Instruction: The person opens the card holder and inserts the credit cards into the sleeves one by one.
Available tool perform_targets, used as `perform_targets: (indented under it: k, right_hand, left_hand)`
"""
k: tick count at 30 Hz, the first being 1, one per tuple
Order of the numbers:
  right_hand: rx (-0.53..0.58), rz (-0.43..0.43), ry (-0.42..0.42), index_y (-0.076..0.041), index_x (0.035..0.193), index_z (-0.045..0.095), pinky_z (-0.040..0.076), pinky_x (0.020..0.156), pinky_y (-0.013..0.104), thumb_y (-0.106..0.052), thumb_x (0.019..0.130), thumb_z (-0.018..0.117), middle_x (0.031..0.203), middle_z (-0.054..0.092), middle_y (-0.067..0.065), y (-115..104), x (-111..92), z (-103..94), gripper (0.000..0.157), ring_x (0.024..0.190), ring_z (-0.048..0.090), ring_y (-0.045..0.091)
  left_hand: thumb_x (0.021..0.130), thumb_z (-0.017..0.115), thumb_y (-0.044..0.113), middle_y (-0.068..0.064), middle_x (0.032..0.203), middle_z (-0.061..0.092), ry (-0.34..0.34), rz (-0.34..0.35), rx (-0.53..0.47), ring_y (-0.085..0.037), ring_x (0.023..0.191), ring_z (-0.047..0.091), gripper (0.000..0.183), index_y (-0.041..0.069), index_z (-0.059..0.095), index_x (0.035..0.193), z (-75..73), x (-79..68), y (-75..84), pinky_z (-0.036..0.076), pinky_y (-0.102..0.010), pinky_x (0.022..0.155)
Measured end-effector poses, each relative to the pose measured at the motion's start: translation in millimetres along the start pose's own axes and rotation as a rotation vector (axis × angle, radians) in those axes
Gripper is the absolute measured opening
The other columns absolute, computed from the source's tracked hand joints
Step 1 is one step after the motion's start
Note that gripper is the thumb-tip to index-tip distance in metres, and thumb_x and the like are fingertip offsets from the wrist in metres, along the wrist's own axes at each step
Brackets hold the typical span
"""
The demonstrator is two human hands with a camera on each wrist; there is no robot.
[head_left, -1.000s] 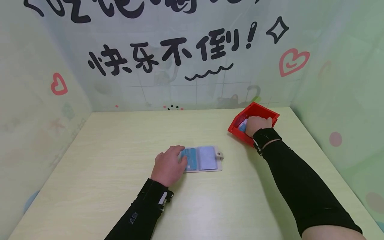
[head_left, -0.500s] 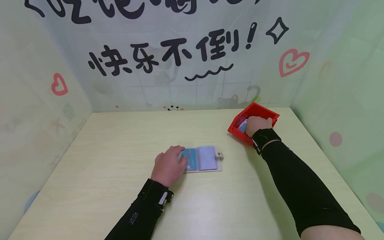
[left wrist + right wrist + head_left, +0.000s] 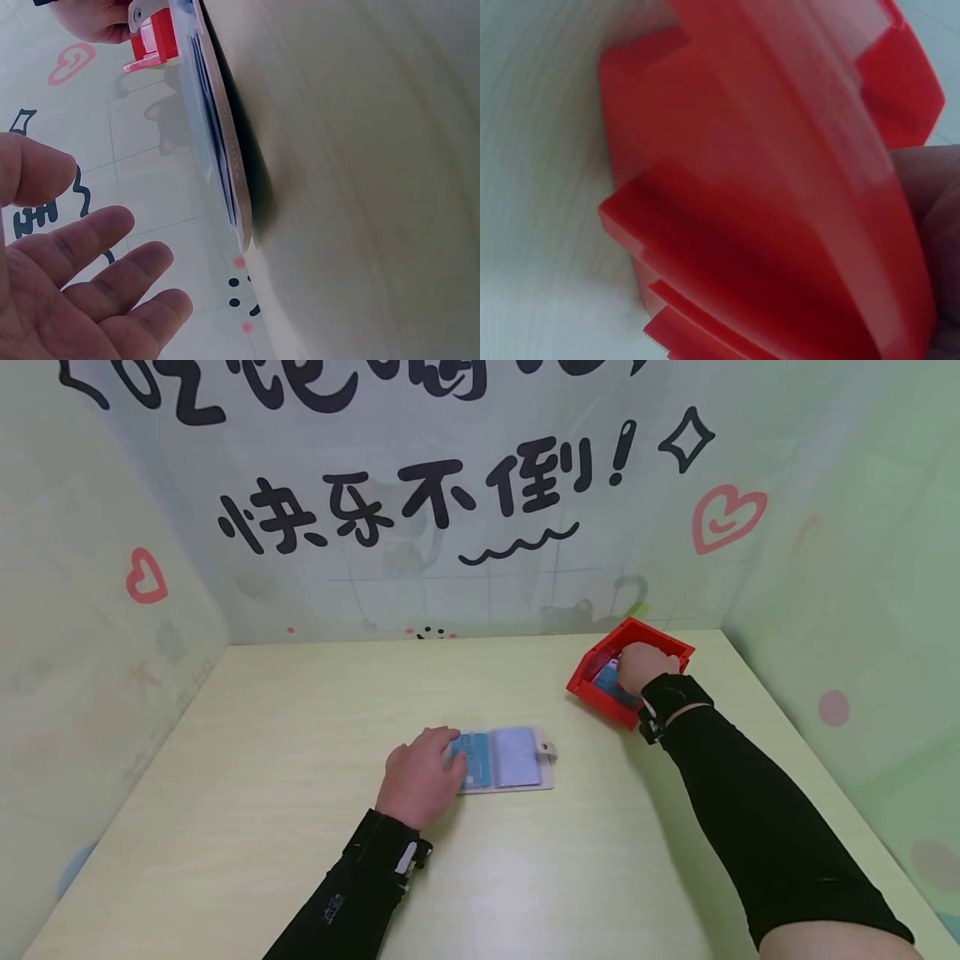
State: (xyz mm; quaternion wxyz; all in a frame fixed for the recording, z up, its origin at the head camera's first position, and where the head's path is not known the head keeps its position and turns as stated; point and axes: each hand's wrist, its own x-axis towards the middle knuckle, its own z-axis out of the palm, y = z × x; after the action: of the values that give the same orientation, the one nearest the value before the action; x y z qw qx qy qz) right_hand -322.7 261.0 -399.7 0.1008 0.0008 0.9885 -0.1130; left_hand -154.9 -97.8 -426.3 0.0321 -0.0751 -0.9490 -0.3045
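An open card holder (image 3: 518, 758) with a snap strap lies on the table, a blue card (image 3: 476, 762) in its left side and pale lilac sleeves on the right. My left hand (image 3: 418, 782) hovers at its left end with loosely bent fingers; the left wrist view shows those fingers (image 3: 124, 262) apart from the holder's edge. At the back right, my right hand (image 3: 645, 667) reaches into a red plastic bin (image 3: 600, 702). Blue and whitish items (image 3: 611, 680) lie in the bin beside that hand. Its fingertips are hidden, so I cannot tell whether they hold anything.
The pale wood table (image 3: 270, 777) is enclosed by a printed back wall (image 3: 450, 597) and side walls. The bin stands near the back right corner, close to the right wall (image 3: 847, 635).
My right wrist has shifted slightly to the right in the bin, and more of the blue item beside the hand shows. The left hand and card holder stay in place.
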Motion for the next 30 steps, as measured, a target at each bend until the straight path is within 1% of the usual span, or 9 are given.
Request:
perform_targets:
  k: [3, 8, 10, 11, 16, 18, 20, 26, 30]
  right_hand:
    - [0.006, -0.033, -0.014, -0.01, 0.073, 0.062, 0.043, 0.094, 0.057, -0.017, 0.098, 0.064, 0.072, 0.058, 0.004, 0, -2, -5.6, 0.026, 0.091, 0.055, 0.03]
    - [0.046, -0.097, -0.047, -0.016, 0.064, 0.046, 0.038, 0.07, 0.037, -0.01, 0.099, 0.062, 0.063, 0.039, -0.002, -2, -8, -15.1, 0.039, 0.07, 0.045, 0.02]
    - [0.058, -0.113, -0.053, -0.016, 0.063, 0.042, 0.036, 0.066, 0.033, -0.01, 0.1, 0.062, 0.062, 0.032, -0.003, -2, -10, -17.9, 0.042, 0.066, 0.041, 0.018]
    - [0.059, -0.116, -0.045, -0.015, 0.063, 0.044, 0.036, 0.065, 0.032, -0.01, 0.1, 0.063, 0.062, 0.032, -0.004, -2, -10, -18.8, 0.042, 0.065, 0.041, 0.018]
    - [0.081, -0.085, 0.022, -0.007, 0.072, 0.06, 0.039, 0.069, 0.033, -0.012, 0.1, 0.065, 0.064, 0.042, -0.002, 0, -12, -23.5, 0.029, 0.071, 0.047, 0.021]
    - [0.103, -0.07, 0.049, -0.001, 0.082, 0.068, 0.043, 0.069, 0.034, -0.013, 0.101, 0.064, 0.067, 0.05, 0.001, 0, -14, -25.6, 0.022, 0.076, 0.05, 0.024]
    - [0.13, -0.048, 0.066, 0.003, 0.09, 0.07, 0.044, 0.069, 0.034, -0.014, 0.102, 0.063, 0.07, 0.053, 0.004, -1, -17, -27.5, 0.021, 0.078, 0.052, 0.026]
    - [0.236, 0.002, 0.198, 0.005, 0.103, 0.073, 0.043, 0.066, 0.033, -0.019, 0.106, 0.059, 0.076, 0.058, 0.009, 0, -34, -32.2, 0.028, 0.082, 0.055, 0.029]
    - [0.386, 0.04, 0.304, 0.004, 0.117, 0.073, 0.043, 0.066, 0.034, -0.026, 0.109, 0.053, 0.087, 0.061, 0.013, -1, -46, -34.3, 0.036, 0.088, 0.054, 0.03]
  left_hand:
    - [0.104, 0.058, 0.027, -0.013, 0.146, 0.065, 0.0, 0.0, -0.002, -0.039, 0.147, 0.051, 0.042, 0.006, 0.067, 0.139, 0.0, -0.1, -0.1, 0.039, -0.067, 0.116]
    - [0.104, 0.058, 0.028, -0.014, 0.146, 0.065, 0.003, 0.001, -0.001, -0.038, 0.147, 0.051, 0.042, 0.006, 0.067, 0.139, -0.2, -0.4, -0.5, 0.038, -0.067, 0.116]
    - [0.104, 0.058, 0.028, -0.014, 0.146, 0.065, 0.003, 0.002, 0.001, -0.038, 0.146, 0.052, 0.042, 0.006, 0.067, 0.139, -0.1, -0.4, -0.4, 0.038, -0.067, 0.116]
    - [0.105, 0.058, 0.027, -0.014, 0.146, 0.065, 0.003, 0.002, 0.001, -0.038, 0.146, 0.052, 0.042, 0.006, 0.067, 0.139, -0.1, -0.3, -0.3, 0.038, -0.067, 0.116]
    - [0.105, 0.058, 0.027, -0.014, 0.146, 0.065, 0.001, 0.004, 0.004, -0.039, 0.147, 0.052, 0.041, 0.006, 0.067, 0.139, -0.1, 0.1, 0.5, 0.038, -0.068, 0.115]
    - [0.104, 0.058, 0.027, -0.014, 0.147, 0.065, 0.0, 0.003, 0.002, -0.039, 0.147, 0.051, 0.041, 0.006, 0.067, 0.139, -0.2, 0.1, 0.7, 0.038, -0.068, 0.116]
    - [0.104, 0.058, 0.027, -0.014, 0.147, 0.065, 0.001, 0.002, 0.0, -0.039, 0.147, 0.051, 0.042, 0.006, 0.067, 0.139, -0.2, 0.2, 0.6, 0.038, -0.068, 0.116]
    - [0.104, 0.057, 0.026, -0.014, 0.147, 0.065, 0.001, 0.014, 0.022, -0.038, 0.146, 0.052, 0.041, 0.006, 0.067, 0.139, 1.5, 1.5, -0.3, 0.04, -0.066, 0.114]
    - [0.104, 0.057, 0.026, -0.014, 0.146, 0.065, -0.002, 0.021, 0.023, -0.037, 0.145, 0.053, 0.041, 0.006, 0.066, 0.139, 1.7, 2.0, -0.5, 0.04, -0.066, 0.114]
